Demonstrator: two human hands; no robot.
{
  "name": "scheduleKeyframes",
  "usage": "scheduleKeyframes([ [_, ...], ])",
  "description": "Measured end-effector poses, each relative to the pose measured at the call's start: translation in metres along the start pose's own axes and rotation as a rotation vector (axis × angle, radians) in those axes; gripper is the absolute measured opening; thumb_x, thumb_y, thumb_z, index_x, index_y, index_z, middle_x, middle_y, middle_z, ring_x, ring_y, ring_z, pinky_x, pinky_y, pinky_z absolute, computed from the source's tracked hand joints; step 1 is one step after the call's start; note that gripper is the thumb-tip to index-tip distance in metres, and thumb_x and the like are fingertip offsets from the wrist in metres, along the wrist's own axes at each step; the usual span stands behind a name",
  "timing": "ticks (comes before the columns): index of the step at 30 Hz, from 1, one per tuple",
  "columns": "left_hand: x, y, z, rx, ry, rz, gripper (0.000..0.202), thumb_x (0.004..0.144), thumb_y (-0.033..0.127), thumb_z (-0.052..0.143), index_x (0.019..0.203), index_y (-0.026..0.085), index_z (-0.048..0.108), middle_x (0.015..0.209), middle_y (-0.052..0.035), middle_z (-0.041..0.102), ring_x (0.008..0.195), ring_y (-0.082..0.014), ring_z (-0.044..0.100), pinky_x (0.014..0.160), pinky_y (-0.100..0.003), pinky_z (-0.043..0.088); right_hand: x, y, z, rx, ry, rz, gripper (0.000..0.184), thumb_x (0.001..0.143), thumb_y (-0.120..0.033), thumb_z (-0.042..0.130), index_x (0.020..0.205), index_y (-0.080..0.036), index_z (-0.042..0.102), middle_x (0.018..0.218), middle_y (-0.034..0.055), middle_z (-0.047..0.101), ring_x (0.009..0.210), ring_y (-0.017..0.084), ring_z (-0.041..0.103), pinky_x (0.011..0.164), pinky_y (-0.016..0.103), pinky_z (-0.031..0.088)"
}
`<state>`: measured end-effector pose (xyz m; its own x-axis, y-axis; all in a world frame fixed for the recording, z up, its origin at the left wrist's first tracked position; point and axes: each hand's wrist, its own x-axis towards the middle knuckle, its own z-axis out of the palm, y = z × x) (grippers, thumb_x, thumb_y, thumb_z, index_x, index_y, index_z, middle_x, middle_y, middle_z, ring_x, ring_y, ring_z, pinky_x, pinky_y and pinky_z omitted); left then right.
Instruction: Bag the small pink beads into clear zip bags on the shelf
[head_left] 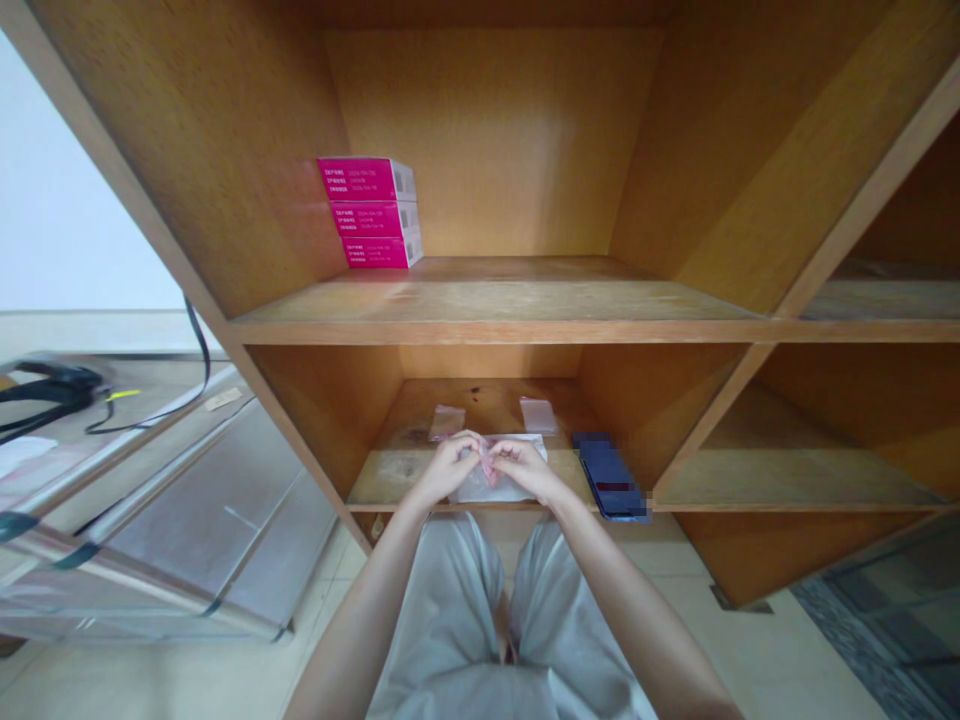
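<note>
My left hand and my right hand meet over the front of the lower shelf. Between them they pinch a small clear plastic bag with something pinkish in it or on it. Under both hands lies a white sheet or larger bag, partly covered by them. Just behind my left hand is a small clear packet with a pinkish tint. A second flat clear packet rests behind my right hand. The fingers of both hands are closed on the little bag.
Three stacked pink boxes stand at the left of the upper shelf. A dark blue phone-like object lies at the right of the lower shelf, past its front edge. To the left is a clear-covered frame with a black cable.
</note>
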<state>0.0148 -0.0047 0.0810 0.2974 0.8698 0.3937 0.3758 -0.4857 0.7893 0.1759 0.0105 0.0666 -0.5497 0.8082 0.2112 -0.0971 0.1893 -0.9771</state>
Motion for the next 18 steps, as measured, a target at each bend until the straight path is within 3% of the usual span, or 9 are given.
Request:
scheduleKeyframes([
  [6, -0.0012, -0.0023, 0.0010, 0.039, 0.010, 0.003, 0.022, 0.080, 0.025, 0.047, 0.062, 0.015, 0.055, 0.077, -0.0047, 0.059, 0.078, -0.0145, 0.054, 0.075, -0.028, 0.042, 0.0049, 0.0028, 0.0006, -0.159, 0.067, -0.079, 0.020, 0.074, -0.028, 0.052, 0.058, -0.017, 0.056, 0.055, -0.0017, 0.056, 0.053, 0.011, 0.053, 0.055, 0.022, 0.042],
  [18, -0.0010, -0.0053, 0.0048, 0.147, 0.069, -0.002, 0.008, 0.068, 0.011, 0.049, 0.062, 0.016, 0.049, 0.084, -0.0046, 0.057, 0.081, -0.0154, 0.053, 0.075, -0.029, 0.041, 0.0078, 0.0056, 0.0075, -0.657, 0.234, -0.203, 0.010, 0.067, -0.014, 0.051, 0.060, -0.018, 0.055, 0.061, -0.0007, 0.059, 0.056, 0.011, 0.051, 0.055, 0.021, 0.035],
])
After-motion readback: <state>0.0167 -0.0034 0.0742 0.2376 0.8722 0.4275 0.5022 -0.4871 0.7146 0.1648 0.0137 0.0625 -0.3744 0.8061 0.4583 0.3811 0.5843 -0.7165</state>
